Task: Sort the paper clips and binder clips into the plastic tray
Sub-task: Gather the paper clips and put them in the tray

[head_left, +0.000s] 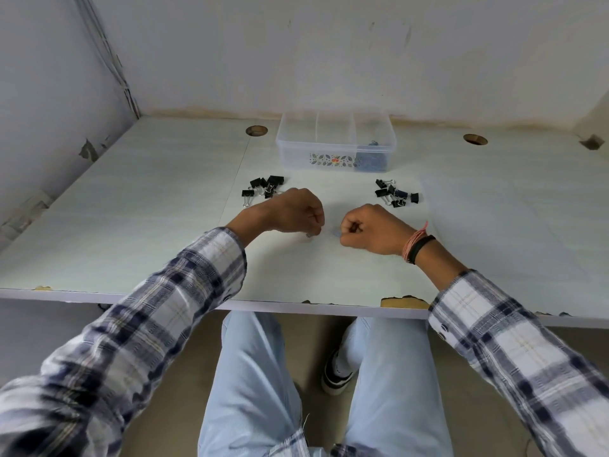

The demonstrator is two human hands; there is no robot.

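A clear plastic tray [296, 150] with three compartments stands at the back of the table; bluish paper clips [370, 159] fill its right compartment. Two heaps of black binder clips lie in front of it, the left heap [265, 188] and the right heap [395, 194]. My left hand [296, 211] is curled, fingertips pinching a small paper clip [309, 235] on the table. Facing it, my right hand [372, 229] is curled with its fingertips on another small bluish paper clip [335, 232]. The hands are a little apart.
Two round cable holes [256, 130] [475, 139] are cut in the white table near the back wall. The table's front edge [329, 308] is chipped. A wall closes the left side. My legs are under the table.
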